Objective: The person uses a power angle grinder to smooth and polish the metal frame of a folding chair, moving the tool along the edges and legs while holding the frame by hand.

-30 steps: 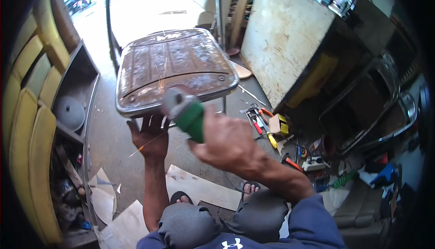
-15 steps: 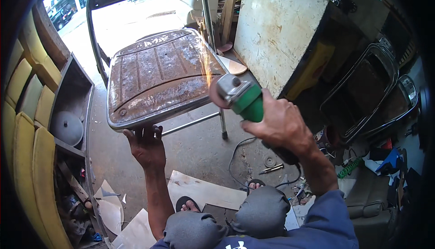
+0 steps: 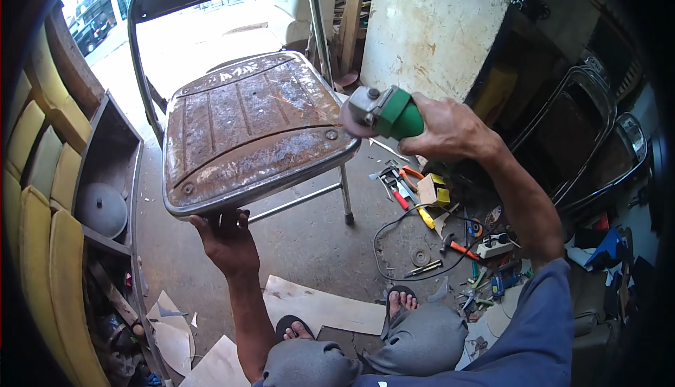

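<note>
The right hand (image 3: 453, 130) clamps a green grinder (image 3: 401, 114), disc (image 3: 357, 122) at the rusty seat (image 3: 249, 116) edge; the left hand (image 3: 230, 250) (thumb and fingers (image 3: 242, 219) apart) touches its underside.

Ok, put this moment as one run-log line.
left grip: under front edge of rusty chair seat | right grip: around green grinder | disc: beside seat's right edge, contact unclear | floor: hand tools

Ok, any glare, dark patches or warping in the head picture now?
Head view: daylight beyond the chair burns out to white; head view: the folded chairs at right sink into shadow; head view: the yellow pads bow along the black left rim; head view: the grinder in the right hand looks fairly sharp.
</note>
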### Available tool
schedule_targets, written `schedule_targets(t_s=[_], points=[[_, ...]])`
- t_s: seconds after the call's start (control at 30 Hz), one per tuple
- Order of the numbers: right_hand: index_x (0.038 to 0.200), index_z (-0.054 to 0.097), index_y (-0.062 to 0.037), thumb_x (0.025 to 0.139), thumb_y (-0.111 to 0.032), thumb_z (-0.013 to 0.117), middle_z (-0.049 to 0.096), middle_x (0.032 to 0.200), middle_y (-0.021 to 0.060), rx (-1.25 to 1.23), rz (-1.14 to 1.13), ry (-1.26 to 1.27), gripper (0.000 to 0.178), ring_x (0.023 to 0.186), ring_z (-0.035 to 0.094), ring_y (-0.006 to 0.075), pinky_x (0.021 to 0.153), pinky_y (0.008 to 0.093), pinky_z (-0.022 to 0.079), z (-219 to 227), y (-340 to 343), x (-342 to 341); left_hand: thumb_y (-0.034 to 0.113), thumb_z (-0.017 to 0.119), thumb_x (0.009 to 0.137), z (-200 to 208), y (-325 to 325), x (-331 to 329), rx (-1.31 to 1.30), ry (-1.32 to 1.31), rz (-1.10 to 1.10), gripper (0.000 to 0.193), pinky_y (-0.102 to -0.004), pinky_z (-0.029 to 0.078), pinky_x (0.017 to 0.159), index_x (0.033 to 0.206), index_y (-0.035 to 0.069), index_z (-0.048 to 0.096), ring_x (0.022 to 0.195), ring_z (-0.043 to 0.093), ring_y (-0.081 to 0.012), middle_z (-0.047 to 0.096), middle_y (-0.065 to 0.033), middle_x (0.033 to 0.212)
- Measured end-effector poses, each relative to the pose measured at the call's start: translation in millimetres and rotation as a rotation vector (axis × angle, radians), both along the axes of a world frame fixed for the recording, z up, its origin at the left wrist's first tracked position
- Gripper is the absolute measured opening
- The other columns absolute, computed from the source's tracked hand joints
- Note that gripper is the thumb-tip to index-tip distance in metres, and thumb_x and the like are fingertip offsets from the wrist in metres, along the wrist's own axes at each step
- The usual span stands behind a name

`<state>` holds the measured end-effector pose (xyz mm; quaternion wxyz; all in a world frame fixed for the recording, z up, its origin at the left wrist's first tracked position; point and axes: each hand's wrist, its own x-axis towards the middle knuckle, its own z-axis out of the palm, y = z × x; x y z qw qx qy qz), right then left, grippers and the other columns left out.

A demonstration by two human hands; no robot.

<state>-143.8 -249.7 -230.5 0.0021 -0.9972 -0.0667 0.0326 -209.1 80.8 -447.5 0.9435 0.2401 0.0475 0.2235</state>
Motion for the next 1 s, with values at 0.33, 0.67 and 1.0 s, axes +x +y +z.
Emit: schedule_targets(t_s=[0.33, 0.67, 1.0], points=[[0.111, 0.059, 0.0026, 0.072, -0.043, 0.072, 0.070, 0.080, 0.0268, -0.091, 0.102, -0.099, 0.061, 0.080, 0.072, 0.0447, 0.081, 0.0512, 0.057, 1, 17, -2, 0.055, 0.049, 0.107, 1, 6, -1, 0.045, 0.043, 0.006, 0.048, -0.0313, 0.046, 0.075, 0.122, 0.012, 0.063, 0.088, 0.063, -0.0148, 0.071, -0.0024, 0.102], [0.117, 0.058, 0.0029, 0.071, -0.042, 0.077, 0.071, 0.088, 0.0306, 0.230, -0.076, -0.187, 0.068, 0.086, 0.071, 0.0489, 0.082, 0.0526, 0.057, -45, -9, -27, 0.053, 0.049, 0.107, -5, 29, 3, 0.017, 0.076, 0.011, 0.045, -0.0335, 0.045, 0.069, 0.109, 0.012, 0.067, 0.072, 0.059, -0.0165, 0.073, -0.0041, 0.094], [0.127, 0.051, 0.0080, 0.076, -0.040, 0.086, 0.072, 0.104, 0.0262, 1.065, 0.012, -0.345, 0.079, 0.096, 0.074, 0.0406, 0.086, 0.0461, 0.059, -205, -6, -85, 0.058, 0.048, 0.105, 0, 48, 4, 0.124, 0.170, 0.048, 0.044, -0.0369, 0.042, 0.069, 0.104, 0.019, 0.069, 0.064, 0.054, -0.0156, 0.070, 0.0013, 0.088]])
